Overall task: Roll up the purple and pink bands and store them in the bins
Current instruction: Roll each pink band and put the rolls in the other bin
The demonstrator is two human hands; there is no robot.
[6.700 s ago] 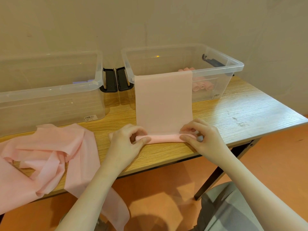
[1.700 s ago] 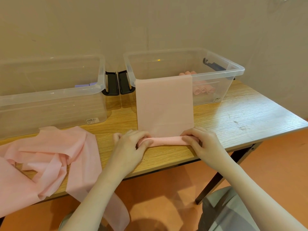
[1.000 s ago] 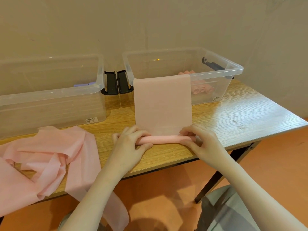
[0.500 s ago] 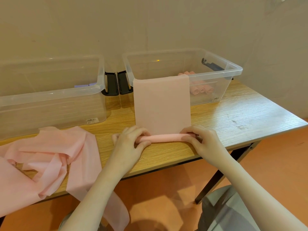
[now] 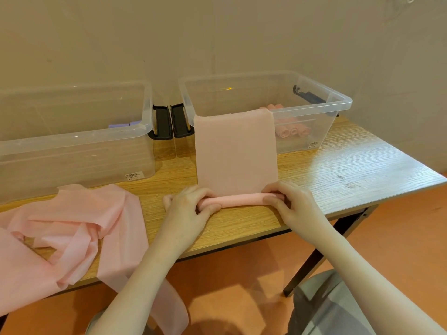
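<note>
Gripping the rolled end of a pink band on the table: left hand and right hand curl round opposite ends. Unrolled length drapes over the right bin rim. Loose pink bands lie before the left bin.

There is a single view, from a camera worn on the person's head. It looks forward and down across a wooden table toward a beige wall behind it. The wide lens bends the table's edges. The camera sits close above the near edge, so both forearms rise from the bottom of the frame and the orange floor shows beneath the table. No second view shares any of this scene.
</note>
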